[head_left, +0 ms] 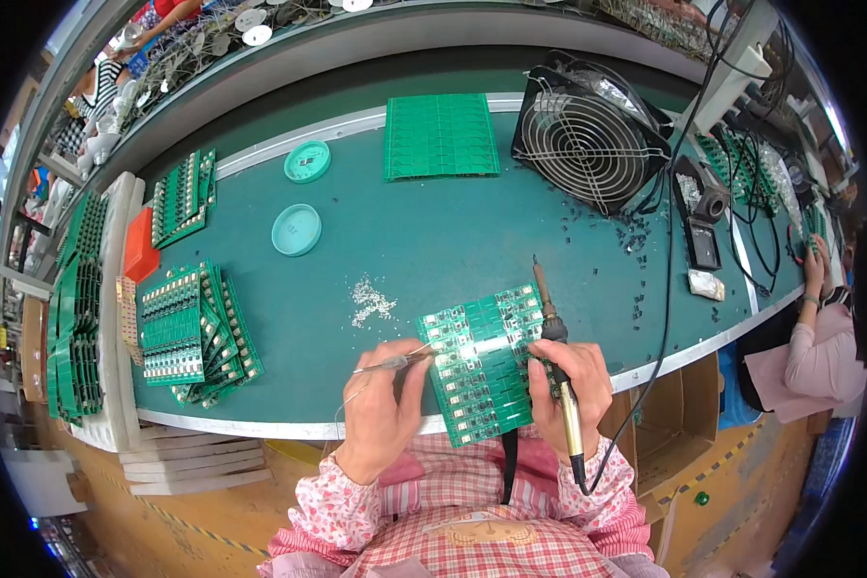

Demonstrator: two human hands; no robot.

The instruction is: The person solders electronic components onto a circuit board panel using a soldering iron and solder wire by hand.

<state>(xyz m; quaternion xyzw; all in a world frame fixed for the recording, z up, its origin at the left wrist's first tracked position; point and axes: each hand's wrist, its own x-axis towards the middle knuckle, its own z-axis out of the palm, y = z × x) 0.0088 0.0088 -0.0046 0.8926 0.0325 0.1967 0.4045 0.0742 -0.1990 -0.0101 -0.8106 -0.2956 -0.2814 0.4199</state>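
Note:
Between my hands a green circuit board panel [486, 356], with rows of small white and black parts, is held tilted above the bench's near edge. My left hand [380, 409] pinches its left edge and also holds a slim grey pointed tool [385, 364], its tip at the board; a thin wire curves down beside that hand. My right hand [573, 385] grips the panel's right edge with a soldering iron [570, 419] lying between its fingers, tip pointing up and away past the board. The right fingertips are partly hidden by the iron.
Stacked board panels [197, 332] lie at left, near an orange-red box [141, 246]. Two round green lids [297, 230] and loose white chips [371, 302] sit mid-bench. A bare panel [441, 137], black fan [588, 135] and iron stand [700, 231] stand farther back. Another person [819, 347] works at right.

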